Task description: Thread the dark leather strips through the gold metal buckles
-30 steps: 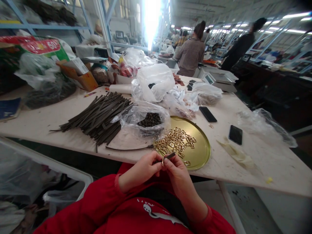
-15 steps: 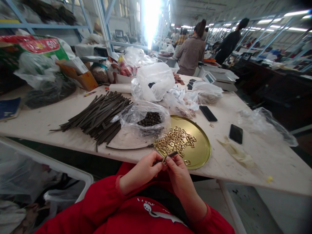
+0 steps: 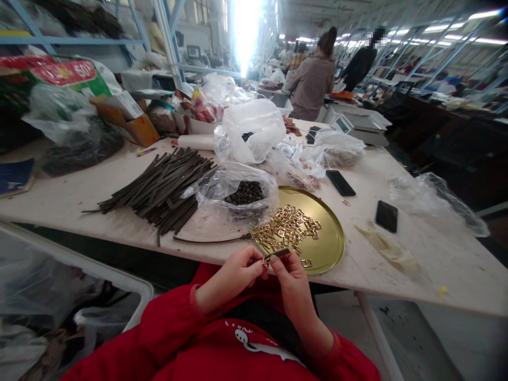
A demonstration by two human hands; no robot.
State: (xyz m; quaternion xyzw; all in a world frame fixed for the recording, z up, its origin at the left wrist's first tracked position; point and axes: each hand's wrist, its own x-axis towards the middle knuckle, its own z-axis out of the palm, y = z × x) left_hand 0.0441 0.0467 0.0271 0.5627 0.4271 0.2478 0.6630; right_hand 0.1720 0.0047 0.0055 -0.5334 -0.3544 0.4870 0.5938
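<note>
My left hand (image 3: 237, 276) and my right hand (image 3: 294, 281) meet at the table's front edge, fingers pinched together. Between them is a small gold buckle (image 3: 265, 260) with a dark brown strip (image 3: 283, 252) at it; the strip's short end sticks out over my right fingers. My left thumb and fingertips close on the buckle, and my right thumb presses the strip. How the strip passes through the buckle is mostly covered by my fingers. Just beyond lies a round gold tray (image 3: 331, 227) bearing a heap of gold buckles (image 3: 288, 225).
A pile of dark strips (image 3: 159, 188) lies left of an open plastic bag (image 3: 208, 188) of small dark pieces (image 3: 246, 193). Two phones (image 3: 340, 183) rest right of the tray. White plastic bags (image 3: 254, 127) stand behind. A white bin (image 3: 135, 283) is below left. Two people stand farther off.
My fingers have shifted slightly around the buckle, which now shows less between them. Both hands stay in the same place. The person in black in the background has moved left.
</note>
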